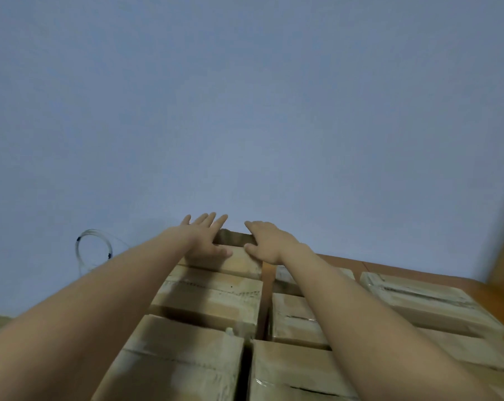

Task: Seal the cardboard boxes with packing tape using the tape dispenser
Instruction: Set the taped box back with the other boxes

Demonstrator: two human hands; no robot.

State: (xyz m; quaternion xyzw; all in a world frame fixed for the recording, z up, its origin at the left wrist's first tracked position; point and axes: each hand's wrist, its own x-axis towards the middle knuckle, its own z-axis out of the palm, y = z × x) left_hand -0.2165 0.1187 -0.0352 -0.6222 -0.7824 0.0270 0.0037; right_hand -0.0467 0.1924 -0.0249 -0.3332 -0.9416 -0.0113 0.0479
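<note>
This looks like a storeroom or packing room. Taped cardboard boxes [210, 296] packed close in rows fill the bottom of the frame. Behind them is a bare pale blue wall [245, 111], with a coil of clear tubing [94, 250] against it at the left.

boxes [207, 296]: brown cardboard, shiny tape on top | wall [245, 111]: smooth, matt | cable [94, 250]: clear plastic coil

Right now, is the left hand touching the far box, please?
Touching: the head view shows the left hand lying flat on the far box.
</note>
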